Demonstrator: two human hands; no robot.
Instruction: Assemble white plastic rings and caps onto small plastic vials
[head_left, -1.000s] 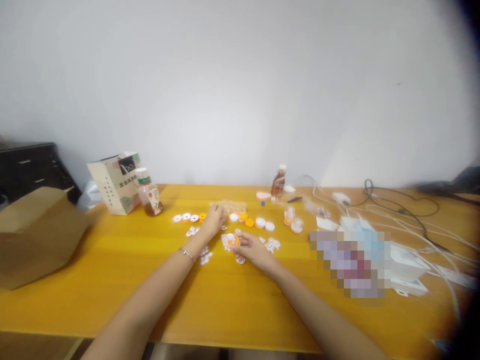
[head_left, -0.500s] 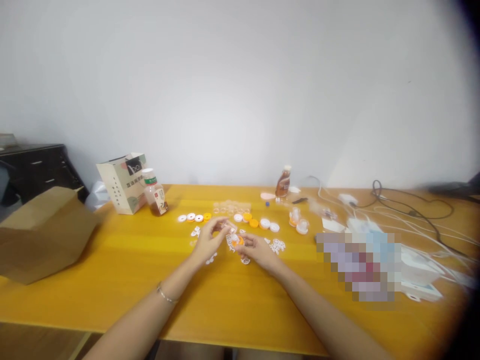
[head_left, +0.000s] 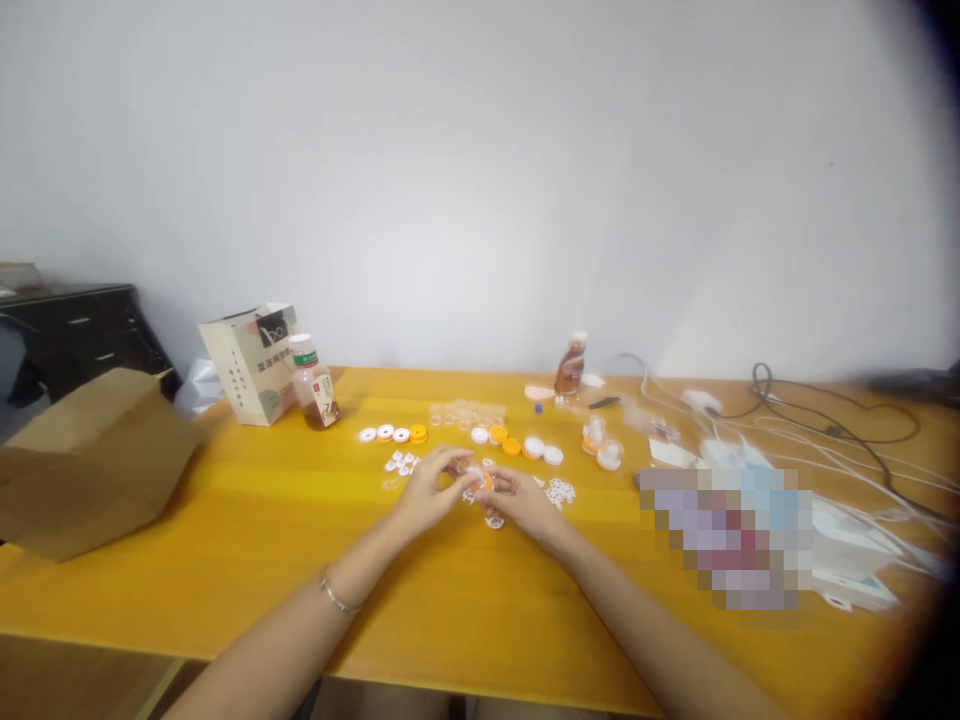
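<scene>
Over the middle of the table, my left hand (head_left: 429, 492) is closed on a small clear plastic cup (head_left: 466, 467). My right hand (head_left: 523, 503) pinches an orange-and-white round cap (head_left: 486, 481). Cup and cap meet between my fingertips; how they fit is hidden. White flat cut-out pieces (head_left: 559, 491) lie beside and beneath my hands. Beyond them stand a left row of white and orange round caps (head_left: 402, 436) and a right row of similar caps (head_left: 511, 447). Several clear cups (head_left: 469, 413) are grouped behind. Clear-topped pieces with orange bases (head_left: 609, 456) stand to the right.
A brown paper bag (head_left: 90, 465), a printed carton bag (head_left: 251, 365) and a labelled bottle (head_left: 315, 385) occupy the left. A brown bottle (head_left: 571, 366) stands at the back. Cables (head_left: 817, 430) and a blurred-out item (head_left: 720, 535) lie on the right.
My hands have come closer together, bringing the clear cup down onto the orange-and-white cap. The view has shifted slightly.
</scene>
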